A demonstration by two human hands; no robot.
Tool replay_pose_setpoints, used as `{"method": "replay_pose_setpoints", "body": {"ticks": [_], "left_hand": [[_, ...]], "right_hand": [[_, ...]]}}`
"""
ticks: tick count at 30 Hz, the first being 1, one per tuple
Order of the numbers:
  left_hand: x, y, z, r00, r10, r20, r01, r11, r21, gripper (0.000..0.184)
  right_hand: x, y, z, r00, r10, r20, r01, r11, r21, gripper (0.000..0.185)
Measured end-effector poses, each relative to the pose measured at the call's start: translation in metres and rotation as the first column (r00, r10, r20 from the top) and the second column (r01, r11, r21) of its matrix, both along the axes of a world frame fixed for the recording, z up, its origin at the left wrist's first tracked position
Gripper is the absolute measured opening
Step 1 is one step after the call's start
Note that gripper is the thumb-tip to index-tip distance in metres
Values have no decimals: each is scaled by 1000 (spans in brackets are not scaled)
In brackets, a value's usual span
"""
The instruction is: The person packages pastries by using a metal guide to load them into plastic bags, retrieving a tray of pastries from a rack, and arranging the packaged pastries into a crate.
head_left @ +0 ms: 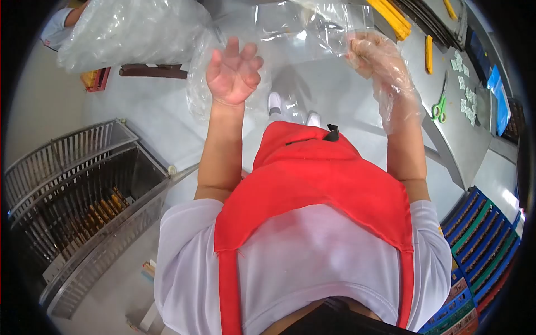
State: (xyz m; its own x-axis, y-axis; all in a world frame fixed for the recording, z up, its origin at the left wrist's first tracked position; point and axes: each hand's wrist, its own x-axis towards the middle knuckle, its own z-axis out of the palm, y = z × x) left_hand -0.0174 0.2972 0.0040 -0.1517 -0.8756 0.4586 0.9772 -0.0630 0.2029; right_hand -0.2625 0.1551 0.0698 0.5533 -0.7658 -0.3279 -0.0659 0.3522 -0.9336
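My left hand [233, 73] is raised with the palm turned up, fingers apart and slightly curled, holding nothing. Clear plastic hangs just behind it. My right hand [369, 54] is closed on a clear plastic bag [329, 42], whose film stretches left across the top of the view. Loose transparent plastic also wraps this hand and its wrist; whether it is the same bag or a glove, I cannot tell. A large bundle of clear plastic bags [139, 33] fills the upper left.
Green-handled scissors [440, 109], small white packets [468, 100] and yellow bundles [393, 19] lie on the metal table [463, 142] at right. Grey slatted crates [84, 206] stand at left, coloured stacked crates [480, 240] at lower right. Another person's sleeve [54, 29] shows upper left.
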Motion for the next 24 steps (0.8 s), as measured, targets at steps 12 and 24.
{"method": "replay_pose_setpoints", "body": {"ticks": [12, 24], "left_hand": [[-7, -4, 14, 969, 144, 199, -160, 985, 64, 31], [-12, 11, -11, 985, 112, 130, -118, 992, 38, 37]], "right_hand": [[-14, -16, 7, 996, 50, 69, -38, 986, -164, 28], [7, -20, -10, 999, 38, 20, -34, 984, -175, 28]]}}
